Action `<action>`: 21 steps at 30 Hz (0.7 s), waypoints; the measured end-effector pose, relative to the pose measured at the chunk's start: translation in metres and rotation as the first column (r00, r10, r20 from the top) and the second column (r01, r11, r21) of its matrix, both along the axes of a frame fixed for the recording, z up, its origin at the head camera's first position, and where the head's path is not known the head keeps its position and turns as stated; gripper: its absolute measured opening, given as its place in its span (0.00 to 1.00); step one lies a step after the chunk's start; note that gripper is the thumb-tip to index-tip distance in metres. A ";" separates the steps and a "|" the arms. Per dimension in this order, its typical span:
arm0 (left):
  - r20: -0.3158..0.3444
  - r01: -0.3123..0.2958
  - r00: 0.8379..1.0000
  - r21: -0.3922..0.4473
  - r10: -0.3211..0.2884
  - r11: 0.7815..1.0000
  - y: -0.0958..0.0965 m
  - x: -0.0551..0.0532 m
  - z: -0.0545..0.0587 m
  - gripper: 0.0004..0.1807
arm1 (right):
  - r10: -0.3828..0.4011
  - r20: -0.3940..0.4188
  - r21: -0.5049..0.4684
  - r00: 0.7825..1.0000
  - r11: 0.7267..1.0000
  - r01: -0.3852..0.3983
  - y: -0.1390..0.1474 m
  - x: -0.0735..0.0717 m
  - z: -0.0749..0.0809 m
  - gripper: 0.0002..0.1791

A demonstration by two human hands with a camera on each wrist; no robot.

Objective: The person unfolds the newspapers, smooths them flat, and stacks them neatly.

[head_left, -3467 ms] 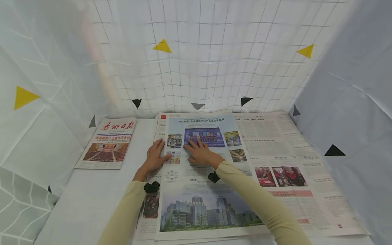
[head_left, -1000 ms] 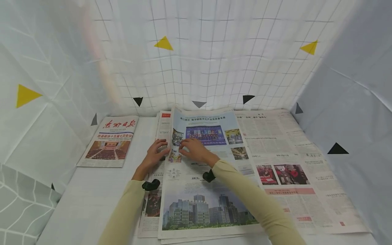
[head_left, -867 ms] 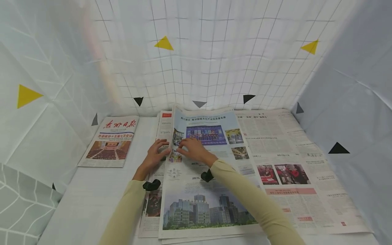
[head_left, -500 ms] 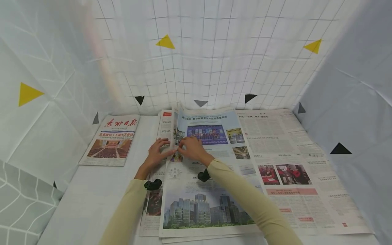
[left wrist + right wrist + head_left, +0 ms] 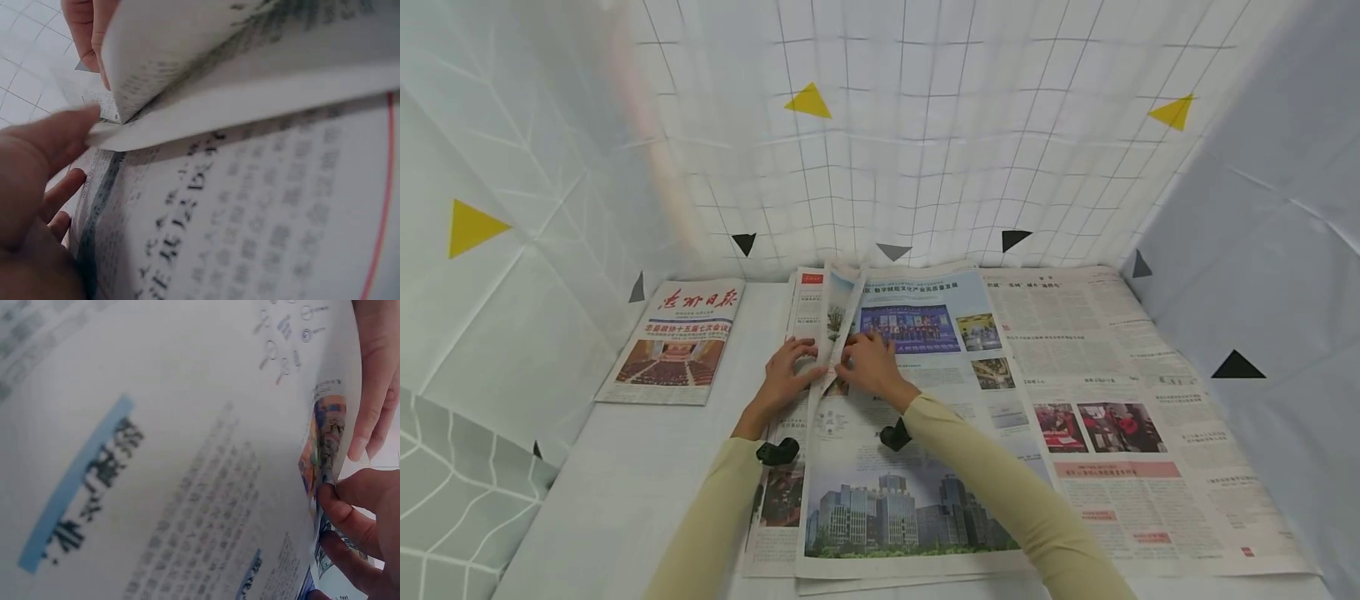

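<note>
A folded newspaper (image 5: 917,467) with a large photo of buildings lies on the stack before me, its left edge raised and curling. My right hand (image 5: 871,367) pinches the turned-up edge of the top sheet (image 5: 331,434) between thumb and bent fingers. At its left, my left hand (image 5: 782,387) has thumb and fingers apart. Its thumb (image 5: 69,128) reaches the edge of the page beneath, seen in the left wrist view, while its other fingers lie lower down by the newspaper underneath (image 5: 775,546). A strip of another photo page shows under the lifted edge.
To the left, a small folded newspaper (image 5: 666,346) with a red title lies on the white table (image 5: 587,500). Another spread newspaper (image 5: 1120,392) extends to the right. White sheet walls (image 5: 895,125) with yellow and black triangles enclose the table.
The right hand was flat on the page, then moved left to its edge. The top sheet's left edge has lifted and folded rightward, showing the page beneath. The left thumb has extended toward it.
</note>
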State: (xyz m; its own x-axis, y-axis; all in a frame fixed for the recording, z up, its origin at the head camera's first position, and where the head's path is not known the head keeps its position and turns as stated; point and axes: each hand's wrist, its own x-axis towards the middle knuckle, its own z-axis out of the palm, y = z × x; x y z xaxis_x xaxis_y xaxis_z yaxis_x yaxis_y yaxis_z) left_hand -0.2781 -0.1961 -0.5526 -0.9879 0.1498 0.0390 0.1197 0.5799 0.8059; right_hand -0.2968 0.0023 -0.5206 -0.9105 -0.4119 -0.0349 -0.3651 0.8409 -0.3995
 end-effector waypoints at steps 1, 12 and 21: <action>-0.007 -0.006 1.000 -0.004 0.006 1.000 0.001 -0.001 -0.001 0.16 | 0.004 -0.007 -0.003 1.000 1.000 -0.004 0.001 0.000 0.000 0.13; -0.117 -0.080 0.991 -0.095 0.068 0.992 -0.003 0.005 -0.001 0.10 | 0.101 -0.068 -0.007 0.993 0.995 -0.102 0.023 -0.003 -0.001 0.13; -0.145 -0.192 0.976 -0.227 0.162 0.955 -0.009 0.014 -0.001 0.13 | 0.129 -0.065 -0.060 0.989 0.989 -0.133 0.057 -0.008 -0.001 0.11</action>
